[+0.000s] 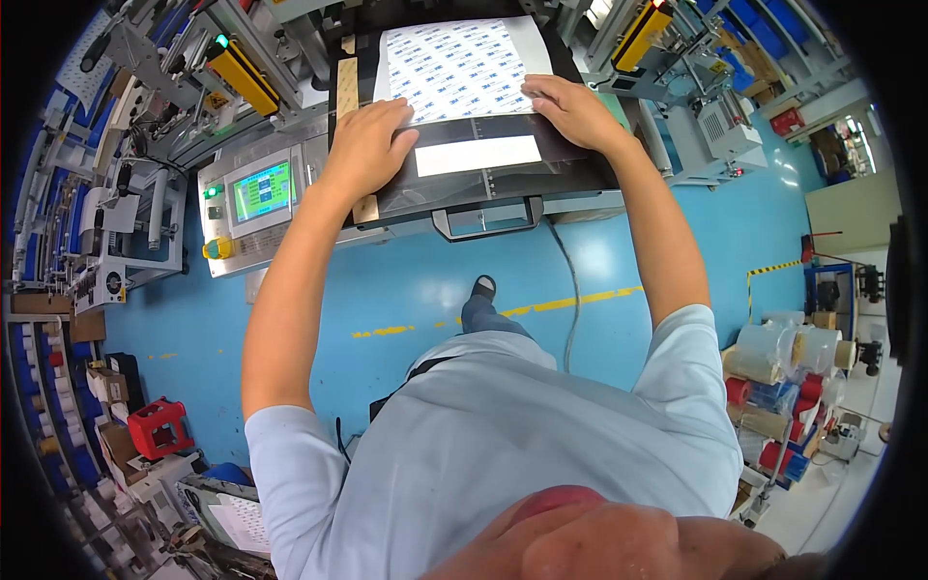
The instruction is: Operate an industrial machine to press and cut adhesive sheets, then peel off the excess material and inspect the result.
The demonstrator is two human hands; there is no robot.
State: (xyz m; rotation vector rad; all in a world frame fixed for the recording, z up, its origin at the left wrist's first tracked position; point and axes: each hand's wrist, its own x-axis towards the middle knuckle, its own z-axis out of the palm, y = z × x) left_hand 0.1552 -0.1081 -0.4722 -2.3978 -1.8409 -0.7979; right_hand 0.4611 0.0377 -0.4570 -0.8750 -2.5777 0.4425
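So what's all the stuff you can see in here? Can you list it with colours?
Flat black machine bed: 1, black, top centre
Rectangular blue-printed white sheet: 1, white and blue, on the bed
Plain white rectangular strip: 1, white, below the sheet
Rectangular green touchscreen: 1, green, left of the bed
Long yellow machine bars: 2, yellow, either side of the bed
Smooth blue floor: 1, blue, middle
Red plastic stool-like frame: 1, red, lower left
Clear plastic-wrapped rolls: several, clear, right
Crowded shelves: too small to count, left edge
Light-blue shirt: 1, light blue, bottom centre
Bare hands: 2, left and right, at the sheet's edges
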